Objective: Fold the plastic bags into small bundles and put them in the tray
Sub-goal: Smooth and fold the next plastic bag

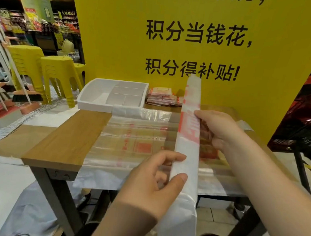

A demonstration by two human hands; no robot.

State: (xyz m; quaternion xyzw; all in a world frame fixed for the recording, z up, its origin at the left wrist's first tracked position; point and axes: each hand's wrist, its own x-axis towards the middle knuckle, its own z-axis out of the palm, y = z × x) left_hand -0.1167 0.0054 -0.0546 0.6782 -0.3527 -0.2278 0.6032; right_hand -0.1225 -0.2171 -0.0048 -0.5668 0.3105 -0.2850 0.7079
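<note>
Holding a long folded plastic bag (187, 139) upright over the table (65, 138): left hand (151, 184) fingers and thumb pinching it low, right hand (218, 130) fingers curled round it higher. Beneath, flat bags (131, 134) spread. At 11 o'clock, white tray (96, 105); at 12, just beside it, folded bundles (161, 97).

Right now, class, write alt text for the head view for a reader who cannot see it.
Two hands hold a long, narrow folded bag above a wooden table, the left hand low on it, the right hand higher. Flat clear bags lie on the table; behind them sit a white tray and a stack of folded bundles.
</note>
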